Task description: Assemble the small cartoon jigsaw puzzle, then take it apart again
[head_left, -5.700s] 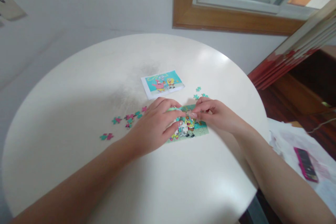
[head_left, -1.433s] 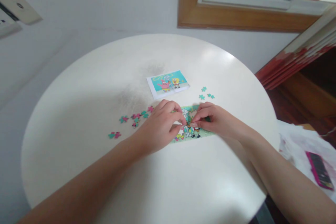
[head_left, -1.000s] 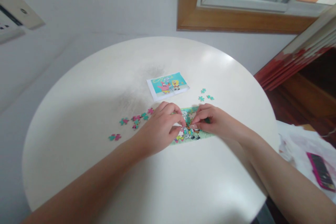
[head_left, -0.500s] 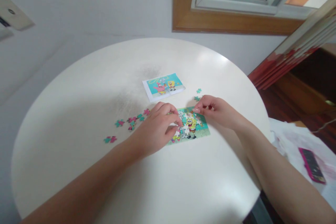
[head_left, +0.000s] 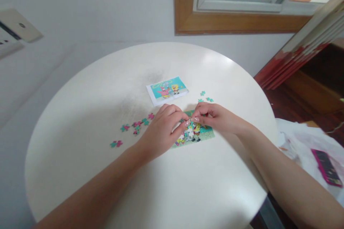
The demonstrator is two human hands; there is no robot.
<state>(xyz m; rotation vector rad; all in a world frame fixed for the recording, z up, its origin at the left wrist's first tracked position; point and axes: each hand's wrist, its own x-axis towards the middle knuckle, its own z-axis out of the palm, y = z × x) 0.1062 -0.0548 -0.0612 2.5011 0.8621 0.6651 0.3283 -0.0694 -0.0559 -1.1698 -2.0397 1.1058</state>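
A partly assembled cartoon jigsaw puzzle (head_left: 207, 136) lies on the white round table, with white gaps in its middle and its left part hidden by a hand. Over its upper middle, my left hand (head_left: 165, 127) and my right hand (head_left: 217, 117) meet fingertip to fingertip. Both pinch a small puzzle piece (head_left: 190, 124), mostly covered by the fingers. Left of my left hand are several loose pink and teal puzzle pieces (head_left: 137, 124). Beyond my right hand lie a few teal puzzle pieces (head_left: 202, 93).
A picture card (head_left: 169, 90) with the same cartoon figures lies behind the puzzle. The table (head_left: 188, 186) stands against a wall below a window (head_left: 242, 7). At right, a pink-edged phone (head_left: 326, 167) rests on white sheeting, near a red-and-white curtain (head_left: 285, 61).
My right hand has moved left over the puzzle to meet my left hand. My left thumb and fingers have closed toward each other. The view has shifted slightly.
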